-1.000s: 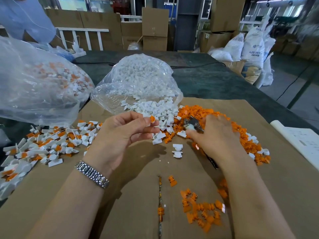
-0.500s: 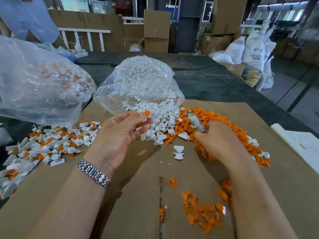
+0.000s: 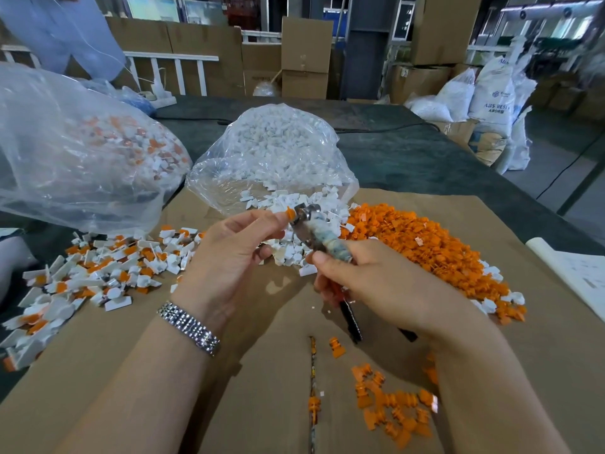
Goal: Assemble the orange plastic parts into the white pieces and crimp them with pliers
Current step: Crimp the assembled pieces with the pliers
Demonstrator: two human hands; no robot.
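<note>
My left hand (image 3: pixel 229 253) pinches a small white piece with an orange part (image 3: pixel 289 213) in it, held above the cardboard. My right hand (image 3: pixel 379 283) grips the pliers (image 3: pixel 316 229) by their handles; the metal jaws touch the orange part at my left fingertips. Loose white pieces (image 3: pixel 294 204) spill from a clear bag (image 3: pixel 278 152) just behind the hands. A heap of orange parts (image 3: pixel 425 244) lies to the right. Assembled white-and-orange pieces (image 3: pixel 98 270) lie in a pile at the left.
A big clear bag of assembled pieces (image 3: pixel 75 152) stands at the far left. A few orange parts (image 3: pixel 389 407) lie near the front on the cardboard sheet (image 3: pixel 268 388). White paper (image 3: pixel 579 273) sits at the right edge. A person in blue (image 3: pixel 65 34) stands at the back left.
My right hand has lifted the pliers off the orange heap and brought their jaws left to the part in my left hand. My left hand has risen a little.
</note>
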